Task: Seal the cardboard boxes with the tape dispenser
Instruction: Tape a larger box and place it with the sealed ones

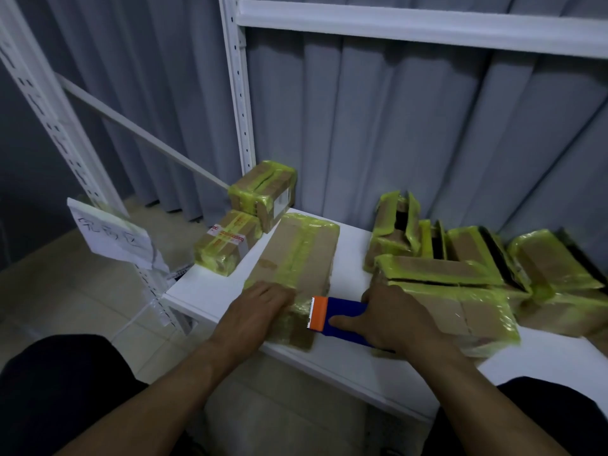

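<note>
A long cardboard box (296, 258) with a yellow-green tape strip down its middle lies on the white shelf (204, 291) in front of me. My left hand (260, 307) presses flat on its near end, fingers spread. My right hand (391, 320) grips the blue tape dispenser (342, 319), whose orange toothed blade sits against the box's near right edge. Shiny tape covers the box's near end under the blade.
Two small taped boxes (263, 192) (227, 246) are stacked at the shelf's back left. Several boxes (460, 268) with yellow-green tape, some with open flaps, crowd the right side. A white rack post (237, 93), a paper label (112, 235) and grey curtains surround the shelf.
</note>
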A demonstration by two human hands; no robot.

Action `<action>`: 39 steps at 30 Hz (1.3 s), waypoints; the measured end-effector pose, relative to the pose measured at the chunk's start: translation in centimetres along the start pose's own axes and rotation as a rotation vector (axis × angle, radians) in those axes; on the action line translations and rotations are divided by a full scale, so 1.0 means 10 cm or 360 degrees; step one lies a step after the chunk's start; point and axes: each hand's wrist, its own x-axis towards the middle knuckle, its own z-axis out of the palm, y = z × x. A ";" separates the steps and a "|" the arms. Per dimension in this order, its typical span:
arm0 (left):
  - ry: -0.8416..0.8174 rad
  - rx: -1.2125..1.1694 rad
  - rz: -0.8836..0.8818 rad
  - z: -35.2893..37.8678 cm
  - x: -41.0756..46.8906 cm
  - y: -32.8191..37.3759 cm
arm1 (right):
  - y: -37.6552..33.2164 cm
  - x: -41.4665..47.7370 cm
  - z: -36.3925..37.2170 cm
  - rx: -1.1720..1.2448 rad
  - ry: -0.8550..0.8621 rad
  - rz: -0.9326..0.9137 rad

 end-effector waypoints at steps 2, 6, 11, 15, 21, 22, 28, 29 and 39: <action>-0.0056 0.0086 0.0087 0.01 0.03 0.01 | 0.01 0.01 0.01 0.0025 -0.0002 0.0001; 0.0028 0.0165 0.0115 0.01 0.10 0.06 | 0.01 0.01 0.02 0.0036 -0.0005 -0.0006; 0.0106 0.0100 0.0074 -0.01 0.15 0.05 | 0.00 -0.10 -0.01 0.0105 -0.0024 -0.0003; 0.0062 0.0040 0.0017 -0.06 0.13 -0.06 | 0.06 -0.25 -0.04 0.0169 -0.0007 -0.0010; 0.0054 0.0029 -0.0005 -0.07 0.15 -0.19 | 0.30 -0.24 0.01 0.0225 0.0014 0.0117; 0.0053 0.0067 -0.0017 -0.04 0.15 -0.18 | 0.28 -0.22 0.04 0.0194 0.0003 0.0114; -0.0007 -0.0090 -0.0182 0.03 0.08 -0.14 | 0.22 -0.09 0.16 0.0104 -0.0029 0.0071; -0.0018 -0.0021 -0.0170 0.02 0.08 -0.14 | 0.20 -0.07 0.19 0.0099 -0.0017 0.0068; 0.0239 -0.0181 -0.0281 0.05 0.11 -0.01 | 0.00 0.10 0.40 0.0019 0.0005 0.0021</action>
